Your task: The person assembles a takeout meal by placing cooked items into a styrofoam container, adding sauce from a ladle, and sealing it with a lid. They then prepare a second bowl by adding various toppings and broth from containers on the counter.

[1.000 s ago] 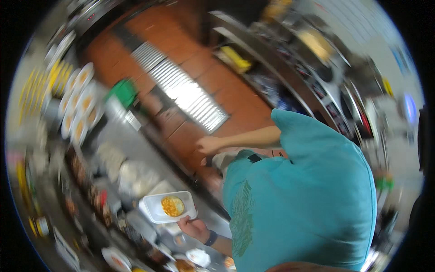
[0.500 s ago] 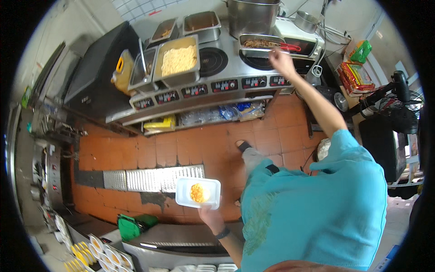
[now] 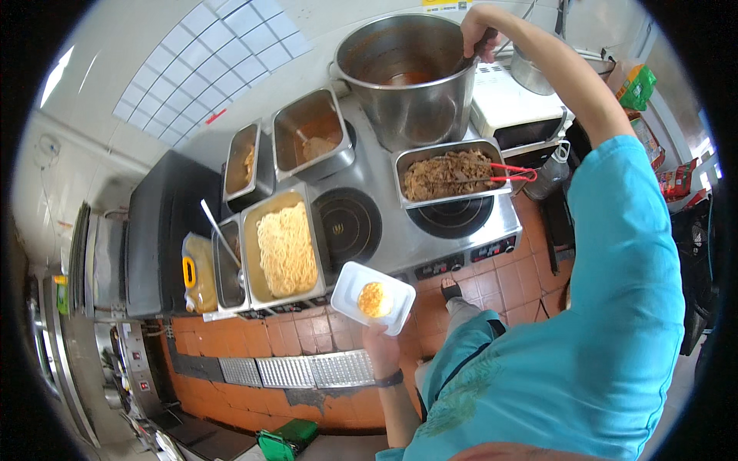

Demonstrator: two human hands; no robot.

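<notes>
White takeaway tray (image 3: 348, 294), fried egg (image 3: 374, 300) inside, pinched at its near edge by the left hand (image 3: 380, 351)! Beyond that grip, up and right, the right hand (image 3: 474, 34) clasps a dark handle (image 3: 483, 43) at the stockpot's (image 3: 419, 115) rim: handle-work, apparently; moving on calls for a level tray.

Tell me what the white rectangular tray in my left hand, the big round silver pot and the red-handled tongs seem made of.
White rectangular tray: probably smooth plastic, given its thin rim and soft sheen. Big round silver pot: likely stainless steel, dull satin, from its grey reflections. Red-handled tongs: evenly red handles suggest plastic or coating; elsewhere unclear.
</notes>
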